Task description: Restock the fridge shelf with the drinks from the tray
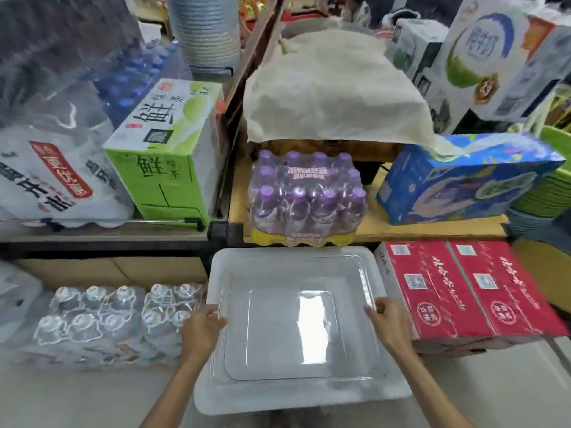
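Note:
A clear plastic tray (296,393) with nothing in it is held level in front of me, low in the head view. My left hand (202,330) grips its left rim and my right hand (387,322) grips its right rim. Just beyond the tray's far edge, a shrink-wrapped pack of purple-capped bottles (306,196) stands on a wooden shelf. No fridge shows in this view.
Left of the tray lie wrapped packs of clear water bottles (102,319). Two red cartons (469,288) sit to the right. On the shelves above are a green tea carton (167,149), a blue box (463,177), a cloth-covered crate (333,88) and milk boxes (482,54).

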